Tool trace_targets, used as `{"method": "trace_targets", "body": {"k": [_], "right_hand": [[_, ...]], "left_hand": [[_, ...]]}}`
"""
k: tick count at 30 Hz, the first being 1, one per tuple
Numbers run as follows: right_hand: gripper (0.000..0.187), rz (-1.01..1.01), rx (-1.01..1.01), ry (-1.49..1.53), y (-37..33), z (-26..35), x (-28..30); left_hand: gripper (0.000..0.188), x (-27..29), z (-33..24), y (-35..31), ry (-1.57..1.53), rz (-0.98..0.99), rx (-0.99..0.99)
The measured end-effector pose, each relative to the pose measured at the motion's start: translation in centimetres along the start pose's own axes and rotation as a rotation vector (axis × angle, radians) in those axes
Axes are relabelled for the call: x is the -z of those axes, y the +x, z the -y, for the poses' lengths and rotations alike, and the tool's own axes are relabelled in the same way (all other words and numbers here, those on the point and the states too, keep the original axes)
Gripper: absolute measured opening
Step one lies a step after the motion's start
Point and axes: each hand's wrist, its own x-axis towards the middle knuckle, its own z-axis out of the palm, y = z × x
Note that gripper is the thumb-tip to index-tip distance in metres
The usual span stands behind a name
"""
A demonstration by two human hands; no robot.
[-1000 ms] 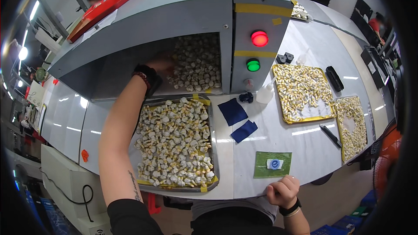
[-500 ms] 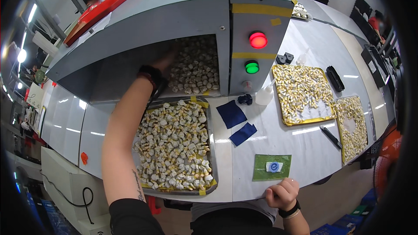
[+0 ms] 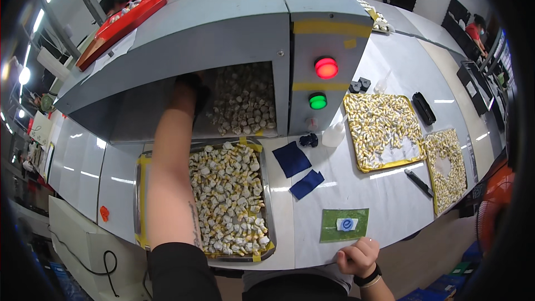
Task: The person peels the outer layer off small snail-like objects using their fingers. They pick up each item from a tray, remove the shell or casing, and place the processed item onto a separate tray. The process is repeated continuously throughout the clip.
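My left arm (image 3: 174, 178) reaches over a metal tray (image 3: 271, 206) into the dark opening of a grey box-shaped machine (image 3: 217, 28). Shadow inside hides my left hand past the black wristband, so its fingers do not show. Beside that wrist, in the machine, lies a pile of small whitish lumps (image 3: 245, 111). Small lumpy white-and-yellow pieces (image 3: 228, 189) cover the tray, which has yellow tape on its rim. My right hand (image 3: 358, 257), fingers curled and nothing visible in them, rests at the table's front edge, just below a green sheet (image 3: 330, 235) bearing a small white-and-blue patch.
The machine carries a red light (image 3: 326, 68) and a green light (image 3: 317, 101). Right of it are dark blue cloth pieces (image 3: 291, 159), a white squeeze bottle (image 3: 333, 135), two yellow-edged trays (image 3: 362, 166) of small pieces, a black-handled knife (image 3: 419, 183) and a black case (image 3: 424, 108).
My left hand has gone deeper into the machine and leftward, away from the pile. The whole view has shifted slightly. My right hand stays curled by the green sheet.
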Motion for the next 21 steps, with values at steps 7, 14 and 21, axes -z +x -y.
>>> {"method": "trace_targets", "body": {"k": [7,14,21], "right_hand": [[0.013,-0.001,-0.010,-0.007,-0.1,0.0,0.1],[0.012,-0.011,-0.008,-0.005,-0.2,0.0,0.1],[0.012,-0.005,0.011,0.049,-0.6,-0.3,0.1]], "left_hand": [[0.058,-2.2,-0.5,0.7,0.082,-0.026,0.029],[0.057,1.2,2.5,-1.4,-0.122,-0.070,0.046],[0.056,6.0,3.3,-7.7,-0.590,0.230,0.227]]}}
